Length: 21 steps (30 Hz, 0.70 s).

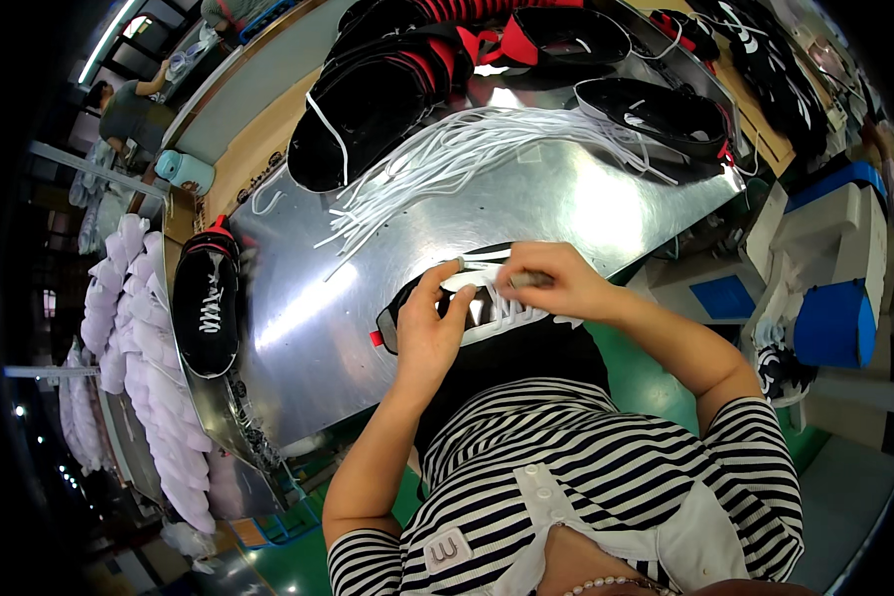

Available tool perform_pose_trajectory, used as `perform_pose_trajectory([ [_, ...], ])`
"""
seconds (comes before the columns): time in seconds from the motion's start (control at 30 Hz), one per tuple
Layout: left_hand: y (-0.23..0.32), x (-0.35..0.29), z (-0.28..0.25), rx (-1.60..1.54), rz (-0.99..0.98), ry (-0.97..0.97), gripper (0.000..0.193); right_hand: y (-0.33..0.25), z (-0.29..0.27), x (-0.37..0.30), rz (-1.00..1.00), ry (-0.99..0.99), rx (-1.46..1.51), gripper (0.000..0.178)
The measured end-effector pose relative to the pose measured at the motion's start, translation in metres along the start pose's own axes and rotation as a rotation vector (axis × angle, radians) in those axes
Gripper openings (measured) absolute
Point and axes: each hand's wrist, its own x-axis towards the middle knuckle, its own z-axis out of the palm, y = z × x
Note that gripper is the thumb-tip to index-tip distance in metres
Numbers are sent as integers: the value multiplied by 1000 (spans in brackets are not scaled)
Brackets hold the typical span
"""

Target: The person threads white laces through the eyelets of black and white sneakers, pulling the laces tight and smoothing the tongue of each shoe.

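Observation:
A black shoe upper (479,334) with a red tab at its left end lies at the near edge of the metal table, close to my body. White shoelace (512,315) crosses its eyelet rows toward the right. My left hand (430,326) grips the opening of the upper, with thumb and forefinger closed at its edge. Over the lacing, my right hand (554,282) is pinched, apparently on the white lace; its fingertips are slightly blurred. A greyish wrap shows around a finger on this hand. The lace end is hidden by the fingers.
Loose white laces (467,149) spread across the metal table (318,382). Black-and-red uppers (353,124) stand stacked behind them. One laced upper (207,303) lies at the left edge, near white bundles (149,368). A light blue canister (185,171) stands far left; another person (134,114) works beyond.

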Motion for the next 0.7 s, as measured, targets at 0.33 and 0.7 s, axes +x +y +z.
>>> perform_pose_trajectory([
  [0.33,-11,3,5,35,62,13,37,-9,-14,-3,-289,-371,-447,20],
  [0.7,7,2,9,291,145,56,34,5,-18,-7,-286,-329,-255,23],
])
